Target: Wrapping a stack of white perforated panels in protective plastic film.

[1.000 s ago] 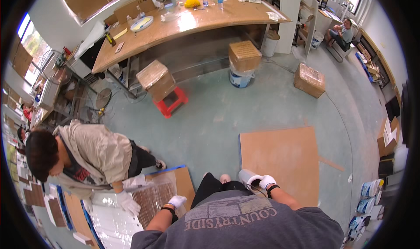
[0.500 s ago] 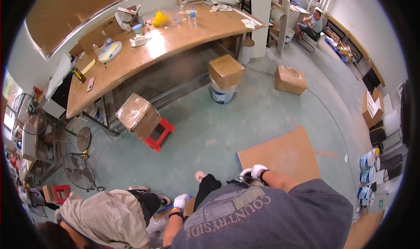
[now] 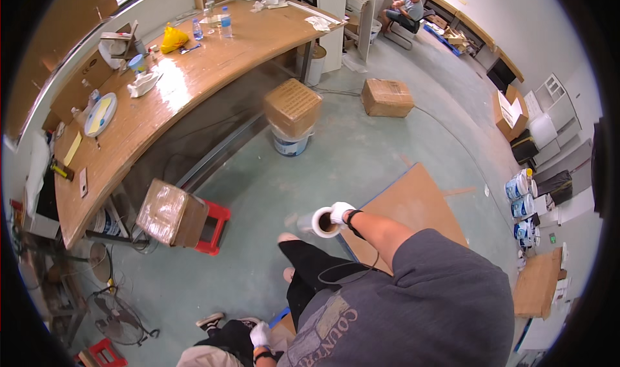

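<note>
My right hand (image 3: 341, 213), in a white glove, is closed round a roll of clear stretch film (image 3: 325, 222), whose brown core opening faces up. The roll is above the floor beside the left edge of a flat brown cardboard panel (image 3: 410, 202). My left hand (image 3: 260, 335), also gloved in white, is low and left by my body, its fingers curled in. What it grips is not discernible. Next to it shows a blue-edged piece of cardboard (image 3: 282, 318), mostly hidden by my grey shirt. A co-worker's dark trousers (image 3: 227, 338) are close by my left hand.
A taped carton (image 3: 171, 213) rests on a red stool (image 3: 214, 228); another carton (image 3: 292, 107) tops a white-blue bucket (image 3: 290, 143). A third carton (image 3: 387, 98) sits on the floor near a cable. A long worktable (image 3: 213, 63) curves behind; a standing fan (image 3: 116, 318) is at left.
The view has turned, shifting the room leftward. My right hand has brought the film roll out from near my body, its core now showing. Most of the co-worker has left the view.
</note>
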A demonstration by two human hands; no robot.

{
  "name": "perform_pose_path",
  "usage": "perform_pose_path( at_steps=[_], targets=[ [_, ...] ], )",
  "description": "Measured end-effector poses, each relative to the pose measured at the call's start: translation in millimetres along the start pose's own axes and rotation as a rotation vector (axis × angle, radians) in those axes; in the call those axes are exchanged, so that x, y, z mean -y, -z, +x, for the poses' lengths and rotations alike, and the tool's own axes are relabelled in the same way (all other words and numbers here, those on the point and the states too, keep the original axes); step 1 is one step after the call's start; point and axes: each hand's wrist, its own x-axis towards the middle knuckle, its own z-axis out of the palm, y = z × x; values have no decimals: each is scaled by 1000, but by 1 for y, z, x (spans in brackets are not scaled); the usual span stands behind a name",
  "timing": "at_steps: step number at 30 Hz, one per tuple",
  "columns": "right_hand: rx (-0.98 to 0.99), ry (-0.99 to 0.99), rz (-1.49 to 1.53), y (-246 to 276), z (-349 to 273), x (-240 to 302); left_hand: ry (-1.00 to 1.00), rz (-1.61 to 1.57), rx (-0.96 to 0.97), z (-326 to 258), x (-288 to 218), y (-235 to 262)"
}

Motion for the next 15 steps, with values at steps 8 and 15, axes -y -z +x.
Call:
perform_pose_path(
  at_steps=[8,15],
  targets=[
    [59,-6,166,2,113,61,465,-844,228,-36,-44,-9],
    [98,322,-423,-32,224,83,612,-1498,225,2,-37,57]
  ],
)
